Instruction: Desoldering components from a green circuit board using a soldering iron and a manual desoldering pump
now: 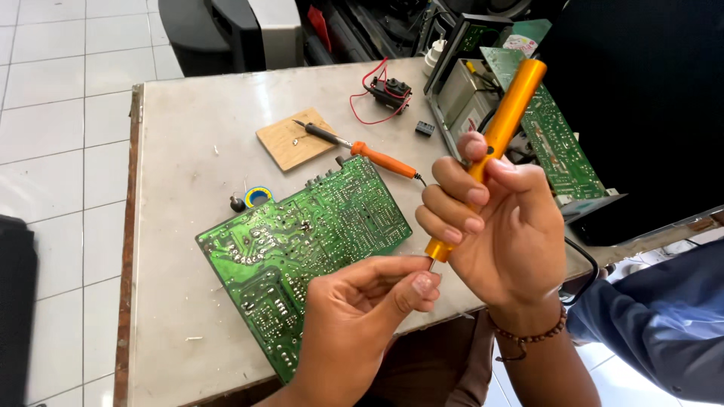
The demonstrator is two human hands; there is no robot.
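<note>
Nearest the camera, low in the middle of the frame, the left hand (362,313) has its thumb and forefinger pinched together on the small tip at the bottom end of an orange tube tool (494,147). The right hand (501,226), just above and to the right, is clamped around the lower part of that tool, fingers wrapped round it and the thumb pressed near a dark button on its side; a beaded bracelet (532,337) circles the wrist. The tool is a smooth, glossy orange-yellow metal cylinder, tilted so its upper end points to the upper right of the frame, held in the air above the desk (188,136). Beneath the hands a large green circuit board (302,241) lies flat on the desk, and beyond it, toward the top centre, an orange-handled soldering iron (362,151) rests with its tip on a small wooden block (290,143).
</note>
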